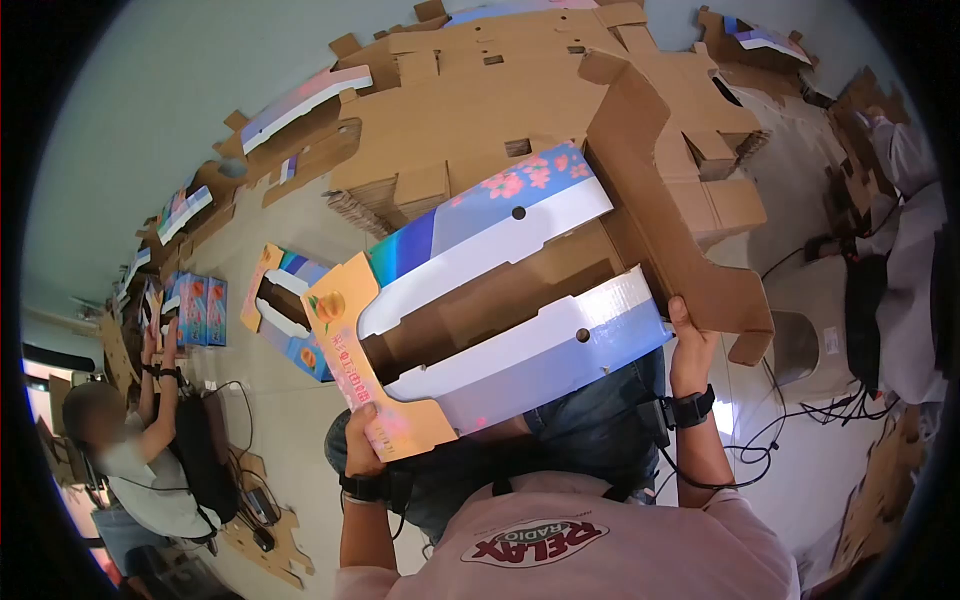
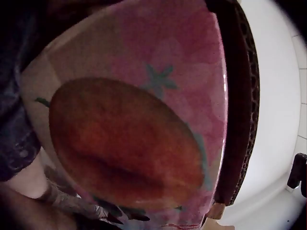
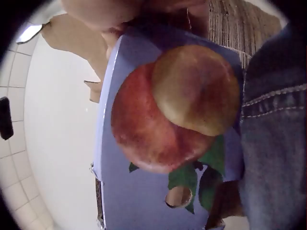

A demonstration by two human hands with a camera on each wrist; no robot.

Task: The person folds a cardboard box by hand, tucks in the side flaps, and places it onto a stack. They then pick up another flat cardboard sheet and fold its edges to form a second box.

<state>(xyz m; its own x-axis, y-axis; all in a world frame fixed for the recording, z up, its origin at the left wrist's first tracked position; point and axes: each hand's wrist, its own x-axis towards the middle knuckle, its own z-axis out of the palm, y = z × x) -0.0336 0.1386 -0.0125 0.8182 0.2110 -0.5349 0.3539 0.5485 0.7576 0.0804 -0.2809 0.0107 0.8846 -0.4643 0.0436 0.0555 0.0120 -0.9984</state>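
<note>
A partly folded printed carton [image 1: 520,372] lies tilted across the person's lap in the head view, its middle hollow and its right end flap [image 1: 640,150] of plain brown cardboard standing unfolded. The left hand [image 1: 362,440] grips the lower corner of the orange end panel [image 1: 400,425], thumb on the printed face. At the lower right corner the right hand [image 1: 692,345] holds the carton, thumb up by the brown flap. The left wrist view is filled by a printed fruit panel [image 2: 124,143]; the right wrist view shows a purple side panel [image 3: 139,191] with fruit and a round hole.
Stacked flat cardboard [image 1: 480,100] lies ahead. Another printed carton [image 1: 290,300] stands on the floor to the left. Further left sits another person [image 1: 150,470] near upright printed boxes [image 1: 205,310]. Cables [image 1: 750,460] run on the right, near a grey stool [image 1: 800,345].
</note>
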